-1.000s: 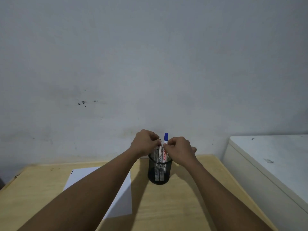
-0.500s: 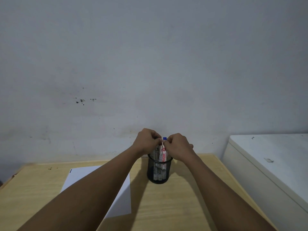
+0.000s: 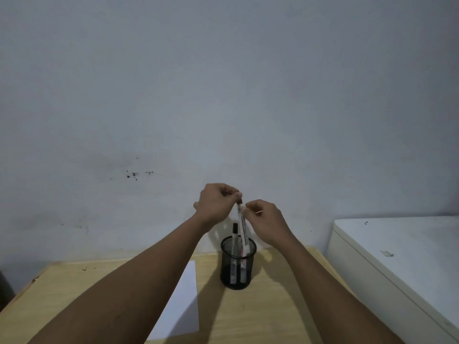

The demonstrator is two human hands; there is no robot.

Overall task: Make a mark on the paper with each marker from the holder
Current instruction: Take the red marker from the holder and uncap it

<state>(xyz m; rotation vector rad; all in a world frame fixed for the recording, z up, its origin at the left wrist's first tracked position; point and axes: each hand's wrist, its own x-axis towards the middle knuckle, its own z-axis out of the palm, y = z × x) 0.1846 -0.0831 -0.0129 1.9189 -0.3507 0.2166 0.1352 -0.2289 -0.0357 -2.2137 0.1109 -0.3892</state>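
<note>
A black mesh holder (image 3: 238,265) stands on the wooden table (image 3: 270,311), with a black-capped marker (image 3: 234,229) upright inside it and others beside that one. My left hand (image 3: 215,202) pinches the dark cap end of a white marker (image 3: 242,225) and holds it raised, its lower end still inside the holder. My right hand (image 3: 266,219) hovers just right of that marker's barrel, fingers loosely curled and apart; I cannot tell whether they touch it. A white sheet of paper (image 3: 185,304) lies left of the holder, partly hidden by my left forearm.
A white cabinet (image 3: 397,259) stands close against the table's right edge. A grey wall rises right behind the holder. The table's left edge (image 3: 22,291) is chipped and dark.
The blue-capped marker under my right hand went down into the holder. My left hand has risen, drawing a dark-capped marker upward. My right hand has loosened and shifted right.
</note>
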